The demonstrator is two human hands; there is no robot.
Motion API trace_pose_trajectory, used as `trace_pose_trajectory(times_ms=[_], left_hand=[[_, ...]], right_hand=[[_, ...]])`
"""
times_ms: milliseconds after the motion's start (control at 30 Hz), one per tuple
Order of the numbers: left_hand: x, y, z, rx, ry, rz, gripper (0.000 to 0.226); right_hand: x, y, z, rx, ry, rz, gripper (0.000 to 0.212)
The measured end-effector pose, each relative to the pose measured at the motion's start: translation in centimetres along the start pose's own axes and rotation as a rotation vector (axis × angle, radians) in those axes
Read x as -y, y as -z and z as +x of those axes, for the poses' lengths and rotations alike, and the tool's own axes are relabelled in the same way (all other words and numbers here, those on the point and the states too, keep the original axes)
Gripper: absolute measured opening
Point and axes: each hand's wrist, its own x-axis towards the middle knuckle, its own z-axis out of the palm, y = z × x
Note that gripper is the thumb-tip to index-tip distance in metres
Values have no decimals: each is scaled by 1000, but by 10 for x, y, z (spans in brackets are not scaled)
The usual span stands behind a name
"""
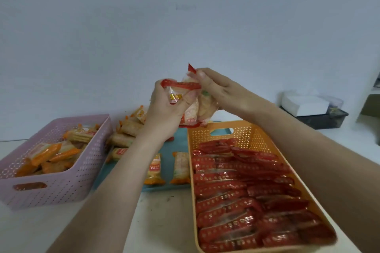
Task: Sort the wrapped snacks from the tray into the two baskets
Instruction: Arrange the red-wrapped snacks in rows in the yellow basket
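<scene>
Both hands are raised above the teal tray (pixel 181 142), holding a bunch of red-edged wrapped snacks (pixel 190 109) between them. My left hand (pixel 164 113) grips the bunch from the left. My right hand (pixel 218 90) pinches the top end of one red-edged wrapper. The orange basket (pixel 244 131) at right holds rows of red-wrapped snacks (pixel 246 195). The pink basket (pixel 82 174) at left holds orange-edged snacks (pixel 53 155). Several orange-edged snacks (pixel 181 167) lie on the tray.
A dark box with white tissue packs (pixel 308 107) stands at the back right near a white wall. The white table (pixel 164 222) runs to the front between the two baskets.
</scene>
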Motion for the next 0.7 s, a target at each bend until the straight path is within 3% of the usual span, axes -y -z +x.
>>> trace_pose_trajectory(times_ms=[67, 133, 233, 333, 400, 467, 600, 700], left_hand=[[-9, -5, 2, 52, -16, 62, 71], [-17, -14, 1, 183, 32, -129, 65], [-20, -28, -3, 374, 134, -430, 47], [-15, -41, -5, 372, 42, -107, 49], [-13, -49, -8, 395, 24, 122, 62], [-9, -50, -12, 372, 18, 368, 69], [-10, -38, -20, 333, -162, 818, 35], [-12, -34, -22, 444, -292, 1030, 31]], right_hand=[[6, 16, -9, 116, -41, -2, 44], [8, 36, -20, 193, -104, 19, 53], [0, 58, -35, 172, -137, -71, 57], [-16, 65, -45, 114, -181, -229, 58], [-28, 65, -50, 55, -199, -354, 56], [-39, 65, -54, -5, -199, -334, 52], [-51, 62, -58, -80, -214, -175, 48], [-52, 60, -58, -106, -229, -112, 51]])
